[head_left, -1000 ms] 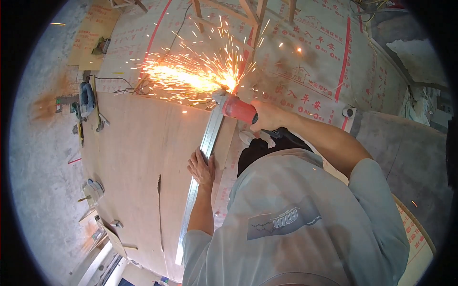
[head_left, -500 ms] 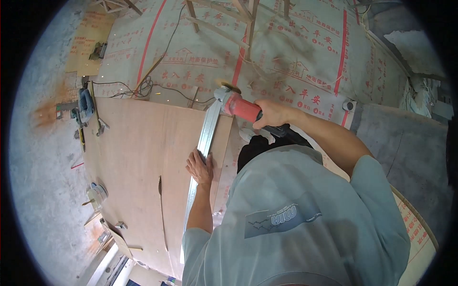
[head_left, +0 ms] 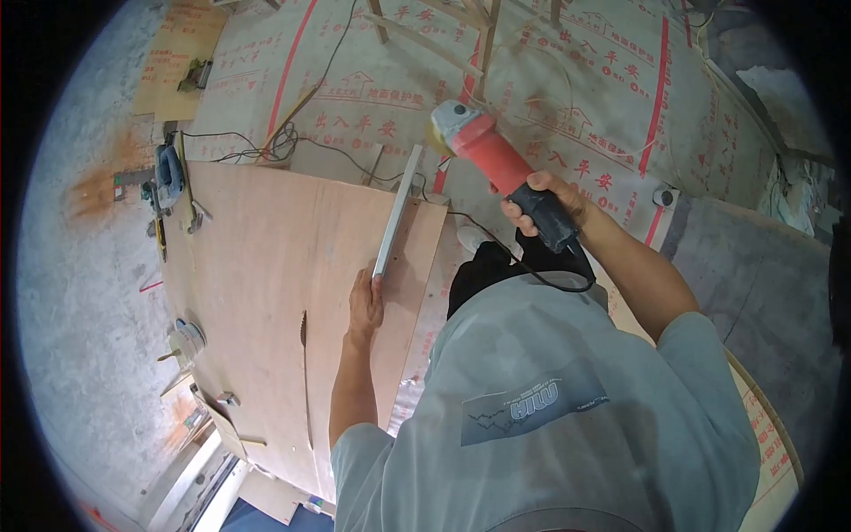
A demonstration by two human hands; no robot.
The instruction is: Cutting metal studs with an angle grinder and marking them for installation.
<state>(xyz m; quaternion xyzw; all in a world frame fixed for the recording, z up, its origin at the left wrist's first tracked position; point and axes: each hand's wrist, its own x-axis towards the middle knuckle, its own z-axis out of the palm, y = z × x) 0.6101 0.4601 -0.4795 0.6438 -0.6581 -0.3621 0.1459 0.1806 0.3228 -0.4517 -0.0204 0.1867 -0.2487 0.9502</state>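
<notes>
My right hand [head_left: 548,206] is closed round the black rear handle of a red and black angle grinder [head_left: 496,160], held up off the board. Its yellowish disc [head_left: 435,142] points toward the upper left, apart from the metal. A silvery metal channel [head_left: 398,213] lies over the right part of a wooden board [head_left: 257,257], its far end sticking out past the board's far edge. My left hand [head_left: 365,306] grips the channel's near part, fingers closed on it. Whether the channel runs on beneath my left forearm is hidden.
A thin saw-like blade [head_left: 303,330] lies on the board. A blue power tool [head_left: 168,173] and a tape roll [head_left: 188,337] sit by its left edge. Black cable [head_left: 284,142] coils past the far edge. A wooden trestle [head_left: 434,49] stands on printed floor sheeting [head_left: 355,84].
The angle grinder has come off the channel's far end, lifted and turned in my right hand. The channel has shifted and turned slightly, and my left hand still holds it.
</notes>
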